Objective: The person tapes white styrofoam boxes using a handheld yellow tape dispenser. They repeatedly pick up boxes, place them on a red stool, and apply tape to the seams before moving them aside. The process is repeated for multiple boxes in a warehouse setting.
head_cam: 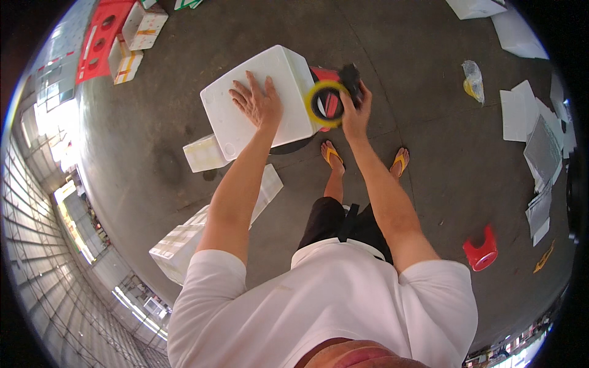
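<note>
A white foam box (230, 101) with a smooth top stands before me, slightly turned. My left hand (257, 103) lies on its upper face with the fingers spread, gripping nothing. In my right hand (358, 110) is a tape dispenser (350, 80) with a black body, carrying a large roll of yellow tape (310, 102). The roll is at the box's right side; whether it touches the box I cannot tell. Something red (326, 73) and a black rounded edge (294, 146) show from beneath the box, mostly hidden by it.
A small foam block (205, 154) adjoins the box's lower left. Taped foam boxes (177, 246) lie left of my legs. At right are foam sheets (517, 112), a plastic bag (474, 80) and a red stool (481, 250). Taped boxes (145, 27) stand by a red panel (99, 41).
</note>
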